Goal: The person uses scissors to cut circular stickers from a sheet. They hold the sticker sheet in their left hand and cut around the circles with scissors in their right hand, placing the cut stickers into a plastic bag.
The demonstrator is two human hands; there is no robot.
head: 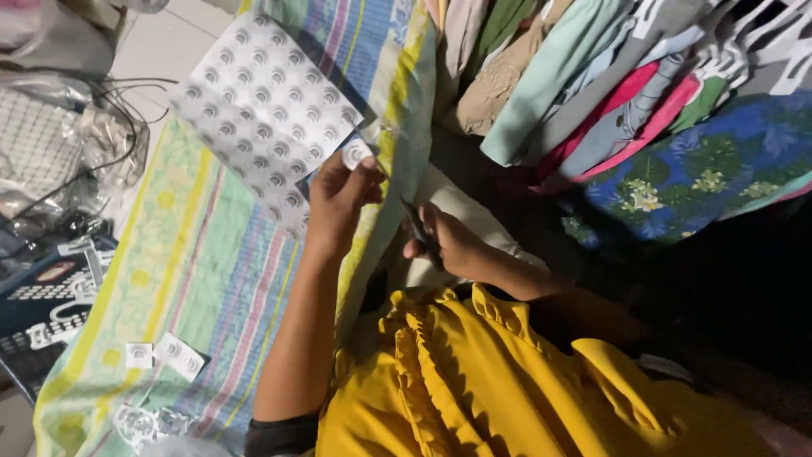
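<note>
while left hand (pixel 337 201) grips patterned sheet (pixel 266 110), right hand (pixel 448 241) holds scissors (pixel 420 230)

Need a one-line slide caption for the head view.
Left hand holds a white dotted sheet over striped cloth; right hand grips dark scissors.

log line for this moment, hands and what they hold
left hand: pinching white sheet of round studs | right hand: gripping dark scissors | surface: striped cloth

Bright, flat light on the left; deep shadow lower right. Mild glare off the patterned sheet (pixel 264 110). Slight softness throughout, faint edge distortion.
</note>
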